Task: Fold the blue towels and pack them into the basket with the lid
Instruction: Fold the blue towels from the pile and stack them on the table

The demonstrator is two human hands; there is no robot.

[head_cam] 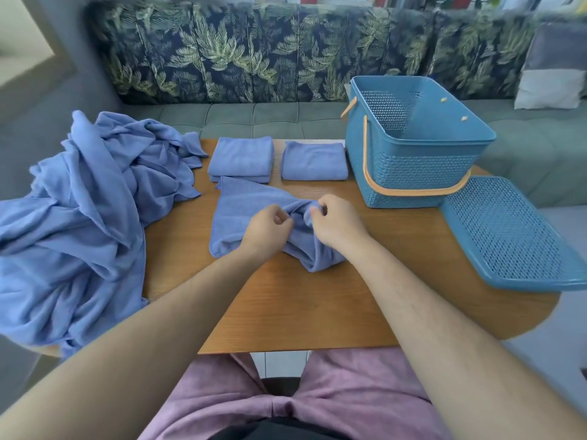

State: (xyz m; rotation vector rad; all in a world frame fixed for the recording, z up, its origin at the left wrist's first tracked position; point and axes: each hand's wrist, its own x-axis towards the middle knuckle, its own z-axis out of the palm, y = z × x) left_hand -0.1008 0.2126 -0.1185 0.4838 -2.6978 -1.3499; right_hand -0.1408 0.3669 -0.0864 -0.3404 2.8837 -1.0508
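Note:
A rumpled blue towel [235, 214] lies on the wooden table [292, 306] in front of me. My left hand [268, 228] and my right hand [336, 222] both pinch its bunched edge near the middle, close together. Behind it sit two folded stacks of blue towels: one stack [242, 158] on the left and one folded towel [314, 161] on the right. A heap of unfolded blue towels [82, 211] covers the table's left side. The blue perforated basket [409, 141] with an orange handle stands open and looks empty at the back right. Its lid [508, 233] lies flat beside it.
A sofa with a leaf-patterned backrest [241, 55] runs behind the table. A grey and white cushion [556, 68] leans at the far right. The lid overhangs the table's right edge. Bare wood shows between my forearms.

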